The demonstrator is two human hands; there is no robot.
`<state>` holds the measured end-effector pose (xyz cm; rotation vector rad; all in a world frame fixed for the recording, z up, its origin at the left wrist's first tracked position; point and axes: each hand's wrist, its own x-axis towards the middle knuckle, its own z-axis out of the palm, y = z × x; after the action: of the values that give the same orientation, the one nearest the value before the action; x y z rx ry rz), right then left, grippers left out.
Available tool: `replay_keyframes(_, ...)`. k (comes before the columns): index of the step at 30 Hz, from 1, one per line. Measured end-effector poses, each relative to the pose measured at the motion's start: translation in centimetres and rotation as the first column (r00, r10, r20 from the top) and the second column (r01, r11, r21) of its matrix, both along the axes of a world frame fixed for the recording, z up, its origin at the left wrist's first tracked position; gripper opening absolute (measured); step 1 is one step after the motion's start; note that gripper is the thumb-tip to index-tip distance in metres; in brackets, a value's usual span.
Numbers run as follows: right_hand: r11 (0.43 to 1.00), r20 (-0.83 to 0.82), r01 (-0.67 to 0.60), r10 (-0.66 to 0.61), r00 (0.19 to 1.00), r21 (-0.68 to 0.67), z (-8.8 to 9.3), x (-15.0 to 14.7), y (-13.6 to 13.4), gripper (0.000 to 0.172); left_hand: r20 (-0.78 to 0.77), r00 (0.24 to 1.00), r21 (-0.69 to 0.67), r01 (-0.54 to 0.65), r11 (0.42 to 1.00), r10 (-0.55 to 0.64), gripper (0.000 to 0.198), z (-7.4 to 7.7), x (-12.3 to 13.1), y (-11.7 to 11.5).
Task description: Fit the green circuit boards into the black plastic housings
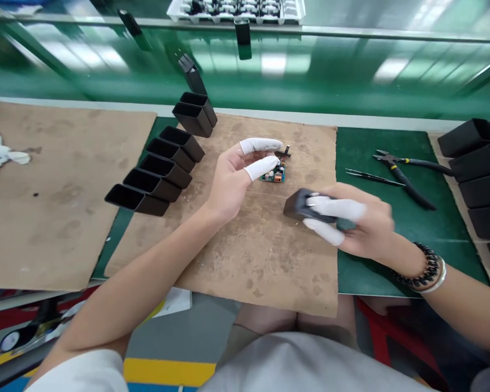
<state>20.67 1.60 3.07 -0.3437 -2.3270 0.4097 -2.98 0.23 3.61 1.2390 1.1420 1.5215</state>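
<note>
My left hand [237,174], with white finger cots on thumb and index finger, is closed at the edge of a small green circuit board [273,175]. Components and a black end piece [283,153] show on the board, just beyond the fingertips. In my right hand [359,218], also in white finger cots, is a black plastic housing [300,206], tilted over the right part of the cardboard and slightly blurred. The fingers wrap its right end, hiding that part.
Several open black housings [147,188] stand in a row at left, with a plug-ended one [191,73] behind. Tweezers [374,177] and pliers [406,169] lie on the green mat at right. More housings [479,163] line the right edge. Cardboard [253,261] covers the middle.
</note>
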Motion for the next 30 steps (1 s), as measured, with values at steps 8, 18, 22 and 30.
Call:
replay_keyframes(8,1.000,-0.007,-0.019,0.019,1.000,-0.011,-0.1,-0.1,0.0,0.023,-0.111,0.992,-0.024,0.062,0.998,-0.065,0.025,0.4,0.3,-0.6)
replay_keyframes(18,0.998,0.084,-0.040,0.035,0.996,0.050,-1.2,-0.5,-0.1,0.022,-0.204,0.867,-0.188,0.422,0.887,-0.455,0.018,0.9,-0.1,-0.9)
replay_keyframes(22,0.998,0.095,-0.040,0.035,0.995,0.054,-1.2,-0.4,0.0,0.024,-0.217,0.811,-0.245,0.493,0.835,-0.543,0.014,1.2,-0.1,-0.8)
replay_keyframes(30,1.000,0.058,0.010,-0.011,0.998,0.013,-0.1,0.1,0.1,0.026,-0.173,0.928,-0.138,0.309,0.941,-0.330,0.013,1.5,-0.3,-0.8)
